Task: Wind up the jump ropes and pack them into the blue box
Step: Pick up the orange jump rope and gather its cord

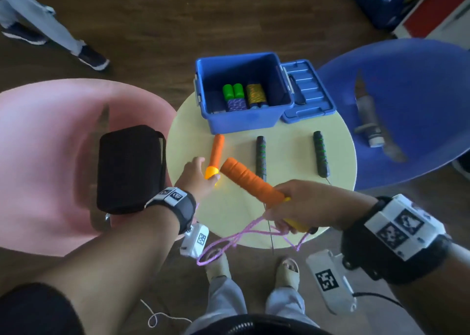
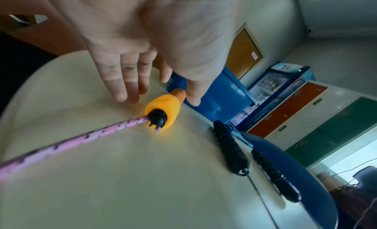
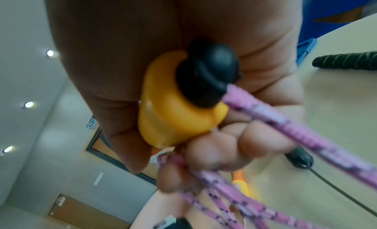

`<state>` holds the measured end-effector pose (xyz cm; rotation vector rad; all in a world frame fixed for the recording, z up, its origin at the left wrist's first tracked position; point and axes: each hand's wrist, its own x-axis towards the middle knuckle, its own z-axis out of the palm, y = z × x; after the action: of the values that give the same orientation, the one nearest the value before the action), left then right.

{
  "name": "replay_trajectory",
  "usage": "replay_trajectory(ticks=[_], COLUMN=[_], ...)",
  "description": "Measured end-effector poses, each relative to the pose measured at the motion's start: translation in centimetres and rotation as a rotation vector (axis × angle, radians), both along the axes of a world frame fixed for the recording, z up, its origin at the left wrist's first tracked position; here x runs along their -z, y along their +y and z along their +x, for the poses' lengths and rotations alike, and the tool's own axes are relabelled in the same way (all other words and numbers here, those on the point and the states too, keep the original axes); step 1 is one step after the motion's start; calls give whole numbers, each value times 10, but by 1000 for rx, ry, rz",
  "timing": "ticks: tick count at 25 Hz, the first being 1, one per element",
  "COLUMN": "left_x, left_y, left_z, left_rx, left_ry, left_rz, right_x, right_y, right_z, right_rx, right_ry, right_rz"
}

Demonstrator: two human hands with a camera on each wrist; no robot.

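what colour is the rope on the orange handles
Pink with dark flecks; the rope shows best in the right wrist view, bunched in the right hand.

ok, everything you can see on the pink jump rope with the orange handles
The pink jump rope has a pink braided cord with dark flecks and two orange wrapped handles with yellow collars and black end caps. One handle lies flat on the round table near the blue box; the left hand is open around its yellow end. The right hand grips the other handle, raised and tilted, plus several cord loops. The rest of the cord hangs off the table edge.
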<state>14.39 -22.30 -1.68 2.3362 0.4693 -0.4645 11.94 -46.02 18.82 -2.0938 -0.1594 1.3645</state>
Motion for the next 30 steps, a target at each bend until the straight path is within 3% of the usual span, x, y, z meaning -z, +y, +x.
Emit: replay_trajectory(ticks=[4, 7, 9, 11, 14, 17, 20, 25, 27, 30], left_x=[3, -13, -32, -54, -89, -119, -133, -146, -151, -164], left_y=[-9, -11, -15, -24, -47, -83, -117, -141, -136, -125], left_z=[5, -13, -33, -61, -104, -145, -173, -204, -214, -224], left_rx=[74, -65, -269, -426, -428, -388, -315, -527, -541, -442], left_ry=[57, 87, 33, -99, -224, -289, -386, -438, -403, -278], left_rz=[122, 59, -159, -469, -813, -962, -882, -917, -864, -768], right_x=[18, 27, 30, 33, 42, 41, 39, 32, 19, 3], right_y=[-6, -11, -12, -14, -14, -9, -8, -23, -36, -53], right_z=[-17, -22, -24, -24, -27, -40, -56, -72, -73, -73], right_rx=[87, 54, 68, 260, 395, 322, 251, 2, -250, -541], right_ry=[185, 148, 115, 151, 86, 43, -18, -56, -257, -958], right_rz=[55, 57, 90, 171, 202, 207, 251, 123, 1, 16])
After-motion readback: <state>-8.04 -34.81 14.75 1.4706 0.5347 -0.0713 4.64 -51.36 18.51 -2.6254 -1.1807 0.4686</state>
